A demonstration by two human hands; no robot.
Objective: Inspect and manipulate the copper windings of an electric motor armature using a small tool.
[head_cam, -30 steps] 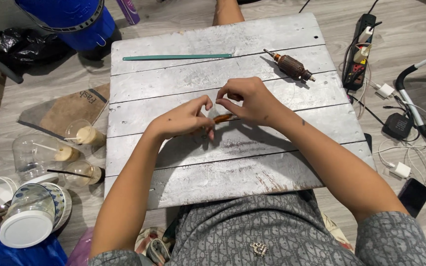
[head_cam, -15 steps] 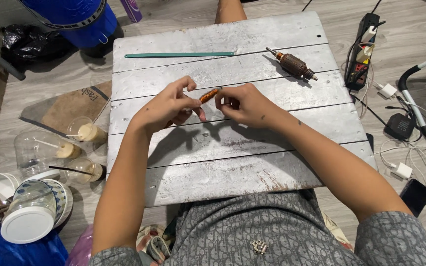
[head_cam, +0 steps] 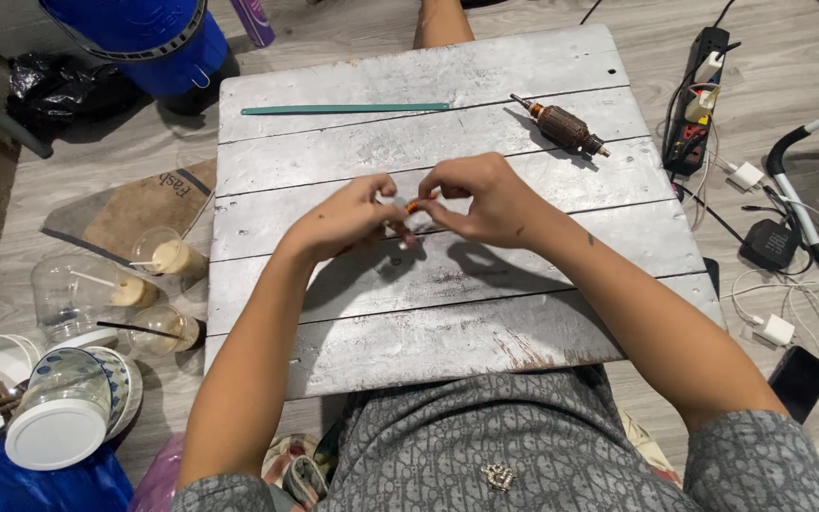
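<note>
Left hand (head_cam: 343, 223): fingers are pinching one end of a small orange-brown cylindrical piece (head_cam: 411, 205).
Right hand (head_cam: 481, 199): fingers are closing on its other end, above the table (head_cam: 428, 322).
Table: scuffed silver-painted planks.
Far side: ribbed copper motor armature (head_cam: 561, 125); flat green strip (head_cam: 345, 109).

Silver-painted plank board (head_cam: 447, 313): laid on the grey wood floor (head_cam: 125, 161), across the person's lap. On it, far edge: long flat green strip (head_cam: 345, 109), lying crosswise; to its right, brown wound motor armature (head_cam: 564, 127). Over the board's middle: left hand (head_cam: 343, 223) and right hand (head_cam: 481, 199), fingertips meeting on a small orange piece (head_cam: 411, 205). Left of board, on floor: clear plastic cups (head_cam: 149, 284); nearer, stacked white bowls (head_cam: 59, 403). Right of board: black power strip (head_cam: 694, 104), white chargers (head_cam: 772, 327), black phone (head_cam: 800, 381).
</note>
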